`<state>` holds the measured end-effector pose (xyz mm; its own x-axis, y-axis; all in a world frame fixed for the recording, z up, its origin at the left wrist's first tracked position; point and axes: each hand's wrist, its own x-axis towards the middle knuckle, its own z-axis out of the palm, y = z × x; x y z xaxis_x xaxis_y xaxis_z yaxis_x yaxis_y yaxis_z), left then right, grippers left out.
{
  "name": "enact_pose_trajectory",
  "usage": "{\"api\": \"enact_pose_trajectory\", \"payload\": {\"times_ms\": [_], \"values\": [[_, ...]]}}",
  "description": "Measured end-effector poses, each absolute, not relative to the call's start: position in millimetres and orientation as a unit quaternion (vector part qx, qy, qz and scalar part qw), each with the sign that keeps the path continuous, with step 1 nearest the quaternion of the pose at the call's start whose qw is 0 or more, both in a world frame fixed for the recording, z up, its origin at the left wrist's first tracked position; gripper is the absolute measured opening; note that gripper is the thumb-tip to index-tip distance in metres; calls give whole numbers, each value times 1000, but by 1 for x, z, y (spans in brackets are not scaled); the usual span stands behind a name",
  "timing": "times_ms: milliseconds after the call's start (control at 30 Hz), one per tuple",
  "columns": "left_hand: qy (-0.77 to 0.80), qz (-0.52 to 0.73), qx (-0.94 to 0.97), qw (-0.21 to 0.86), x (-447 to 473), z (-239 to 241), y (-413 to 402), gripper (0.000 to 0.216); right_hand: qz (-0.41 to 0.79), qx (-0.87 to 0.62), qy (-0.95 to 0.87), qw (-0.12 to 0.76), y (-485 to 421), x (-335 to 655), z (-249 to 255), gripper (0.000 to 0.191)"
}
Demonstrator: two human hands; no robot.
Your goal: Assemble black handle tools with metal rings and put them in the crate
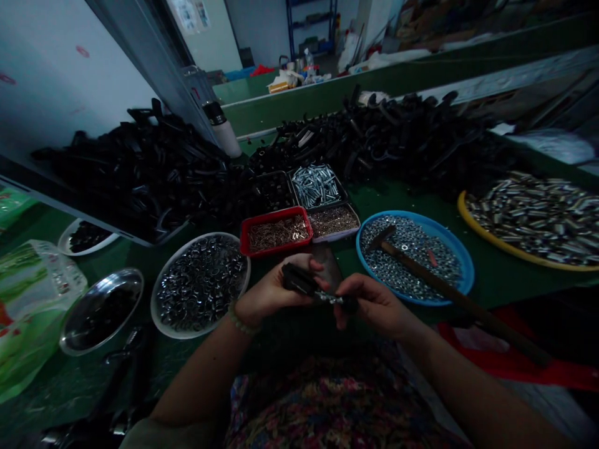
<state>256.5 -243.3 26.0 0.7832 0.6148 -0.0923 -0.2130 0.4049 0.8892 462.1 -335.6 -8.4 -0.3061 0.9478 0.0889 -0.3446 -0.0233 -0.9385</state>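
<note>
My left hand is closed around a black metal part, held above the near edge of the green table. My right hand pinches the other end of that part, where a small shiny piece shows between the fingers. Both hands meet just in front of a red tray of thin pins. A hammer lies with its head in a blue dish of nuts, to the right of my right hand.
A clear bowl of metal clips sits left of my hands, with a steel bowl further left. Trays of silver sleeves and small pins lie behind. A yellow dish of silver cylinders stands right. Heaps of black parts fill the back.
</note>
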Motion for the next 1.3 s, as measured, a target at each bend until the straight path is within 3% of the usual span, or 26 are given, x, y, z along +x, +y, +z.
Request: {"api": "enact_pose_trajectory", "payload": {"times_ms": [133,267,367,500,667,733,833,1000,1133,1233,1300], "values": [[266,357,412,795,254,24,-234,55,485,-418,-616,459,-338,468,-3,20],[398,312,475,720,265,10,-235,71,331,-424,-752,382,-337,468,-5,31],[421,276,603,620,265,-4,-239,93,294,-420,-773,374,-340,465,-9,32],[487,306,654,491,252,-14,-241,92,269,-457,-747,402,-344,464,-12,32],[456,369,429,687,255,2,-260,52,225,-461,-761,397,-341,459,-14,33],[430,392,358,730,263,9,-271,47,216,-455,-768,396,-340,455,-15,35],[424,401,316,748,274,14,-281,50,231,-451,-760,407,-341,448,-19,35],[413,380,336,756,277,9,-281,48,358,-485,-658,452,-344,447,-25,26],[363,319,433,761,267,6,-279,40,424,-433,-683,407,-341,457,-15,23],[343,291,487,749,262,7,-284,41,563,-409,-588,412,-337,460,-7,16],[340,294,507,736,262,7,-288,48,658,-377,-494,425,-335,459,-5,27]]}}
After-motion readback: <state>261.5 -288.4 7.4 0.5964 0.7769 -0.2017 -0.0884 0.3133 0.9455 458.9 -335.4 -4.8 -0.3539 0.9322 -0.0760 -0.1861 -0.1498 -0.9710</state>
